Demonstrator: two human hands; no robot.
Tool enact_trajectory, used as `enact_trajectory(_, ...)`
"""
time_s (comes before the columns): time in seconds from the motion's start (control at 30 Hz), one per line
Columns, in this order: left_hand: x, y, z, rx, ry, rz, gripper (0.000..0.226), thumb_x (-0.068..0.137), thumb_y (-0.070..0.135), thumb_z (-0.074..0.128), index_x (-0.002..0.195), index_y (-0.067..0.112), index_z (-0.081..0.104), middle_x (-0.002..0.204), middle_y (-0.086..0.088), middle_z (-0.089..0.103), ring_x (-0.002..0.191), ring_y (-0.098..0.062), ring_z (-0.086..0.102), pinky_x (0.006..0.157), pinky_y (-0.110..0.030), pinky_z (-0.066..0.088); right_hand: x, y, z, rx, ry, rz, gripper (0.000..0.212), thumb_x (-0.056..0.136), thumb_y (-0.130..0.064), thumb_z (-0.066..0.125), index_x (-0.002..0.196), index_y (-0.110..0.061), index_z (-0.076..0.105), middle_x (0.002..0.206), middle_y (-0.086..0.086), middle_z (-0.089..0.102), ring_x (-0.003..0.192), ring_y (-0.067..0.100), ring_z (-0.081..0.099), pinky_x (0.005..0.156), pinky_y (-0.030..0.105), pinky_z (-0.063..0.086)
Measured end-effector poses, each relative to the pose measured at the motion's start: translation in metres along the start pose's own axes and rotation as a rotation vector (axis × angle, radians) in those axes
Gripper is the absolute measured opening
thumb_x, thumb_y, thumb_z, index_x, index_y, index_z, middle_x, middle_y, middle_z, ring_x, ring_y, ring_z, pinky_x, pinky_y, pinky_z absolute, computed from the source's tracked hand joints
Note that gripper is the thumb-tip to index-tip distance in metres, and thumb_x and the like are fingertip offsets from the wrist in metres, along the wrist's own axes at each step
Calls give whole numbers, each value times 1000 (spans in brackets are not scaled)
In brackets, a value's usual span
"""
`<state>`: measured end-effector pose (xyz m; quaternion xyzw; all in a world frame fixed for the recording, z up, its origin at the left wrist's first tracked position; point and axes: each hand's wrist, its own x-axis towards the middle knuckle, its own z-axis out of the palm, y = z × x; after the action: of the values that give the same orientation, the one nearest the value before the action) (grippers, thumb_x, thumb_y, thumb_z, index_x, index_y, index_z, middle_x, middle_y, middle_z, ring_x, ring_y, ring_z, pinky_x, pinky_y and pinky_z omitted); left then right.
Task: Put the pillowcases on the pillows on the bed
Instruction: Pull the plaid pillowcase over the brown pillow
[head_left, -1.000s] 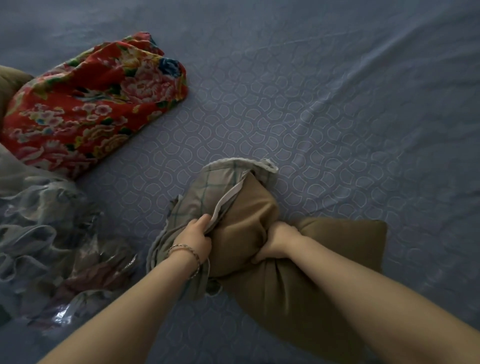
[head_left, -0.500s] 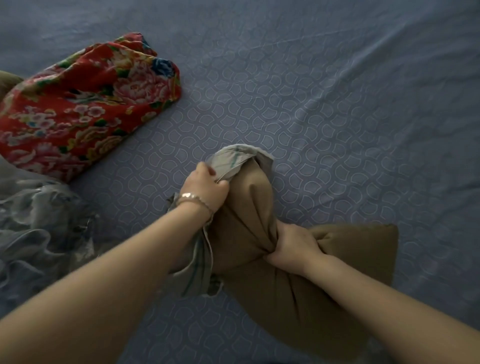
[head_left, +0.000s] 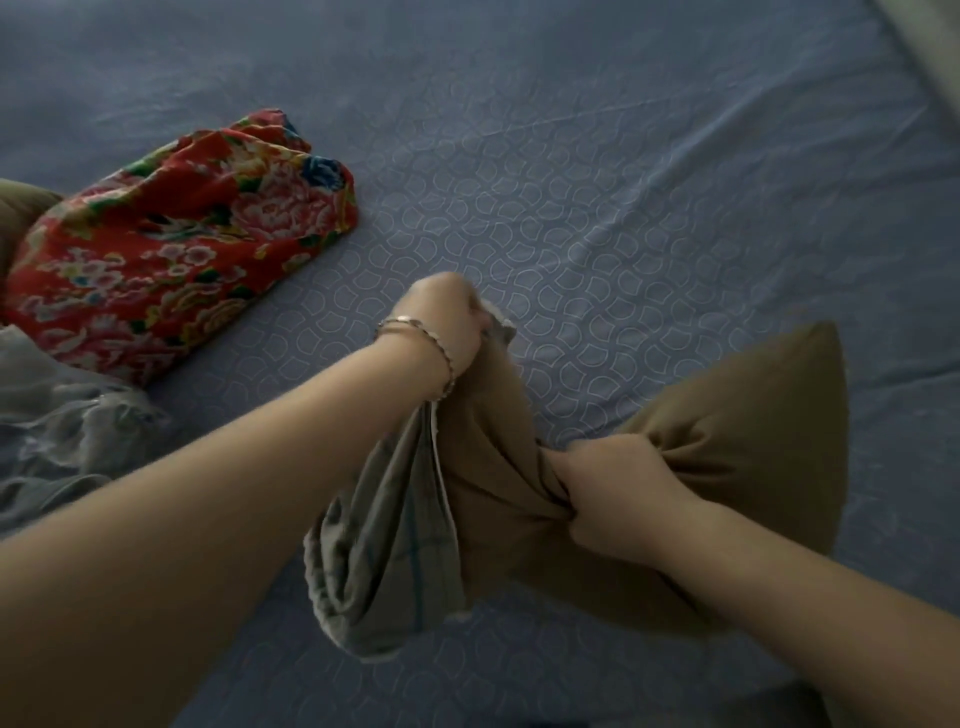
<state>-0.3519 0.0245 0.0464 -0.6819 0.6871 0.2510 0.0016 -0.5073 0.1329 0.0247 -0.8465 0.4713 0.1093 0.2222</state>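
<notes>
Since the earlier frames, the left hand (head_left: 447, 322) has travelled toward the far end of the brown pillow (head_left: 753, 452), drawing the grey checked pillowcase (head_left: 384, 561) with it. Left hand: fingers curled tight on the pillowcase hem. Right hand (head_left: 608, 493): clenched round the pillow's bunched middle. The pillow rests near centre on the blue patterned bed (head_left: 623, 208), its right half uncovered. A red floral pillowcase (head_left: 171, 249) lies far left, well apart. Grey ruffled cloth (head_left: 62, 441) lies at the left edge.
</notes>
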Motion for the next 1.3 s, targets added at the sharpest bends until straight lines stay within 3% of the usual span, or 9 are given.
enact_trajectory(0.23,-65,12,37,-216,58,598,30,82,35,41,80,16,65,88,3,63,74,-19,63,64,-30,52,-20,36,-7,166,75,69,47,76,-19,55,122,-21,50,103,3,67,99,31,62,69,31,43)
enact_trajectory(0.33,-74,15,57,-114,198,521,31,79,30,41,71,14,66,79,0,64,54,-20,61,44,-28,50,-24,40,-3,182,92,217,94,76,-16,54,148,-28,-6,98,1,67,93,26,63,70,31,42)
enact_trajectory(0.43,-81,25,70,-249,222,559,40,82,35,40,74,10,69,82,-5,67,63,-22,65,54,-28,54,-23,37,1,224,48,199,109,76,-11,52,120,-40,-44,92,2,67,87,26,63,66,28,35)
enact_trajectory(0.63,-91,25,85,-384,261,761,39,95,24,40,80,2,69,86,-9,68,81,-15,59,73,-27,50,-20,39,13,313,85,174,101,80,-17,52,126,-43,-33,101,6,68,95,27,61,66,28,32)
enact_trajectory(0.73,-93,11,85,-265,363,759,49,101,25,27,90,2,69,89,-11,68,84,-17,57,79,-27,48,-7,41,13,422,124,250,86,76,-17,58,144,-48,14,106,6,68,99,29,61,72,30,42)
enact_trajectory(0.87,-100,-47,83,-130,490,476,23,98,14,34,113,12,50,110,-4,49,93,-18,52,81,-29,47,12,52,6,606,183,382,82,66,-8,67,136,-40,39,113,4,67,104,27,61,79,35,51)
enact_trajectory(1.03,-76,-75,69,-138,471,-329,28,81,3,56,107,10,60,111,-14,53,97,-37,54,70,-43,44,20,58,-25,818,275,517,86,57,5,76,133,-22,46,98,-8,55,95,14,53,76,23,42)
enact_trajectory(1.17,-44,-69,44,52,587,-229,33,73,-1,59,105,7,63,108,-20,57,96,-42,53,78,-49,41,30,58,-26,1047,290,704,94,53,6,81,136,-19,43,111,1,57,105,21,53,87,30,44)
enact_trajectory(1.3,-37,-92,26,175,406,-362,22,81,5,53,101,10,61,111,-19,53,99,-41,52,78,-44,40,31,54,-10,1267,334,915,94,49,9,81,133,-15,45,116,5,60,111,29,55,98,43,45)
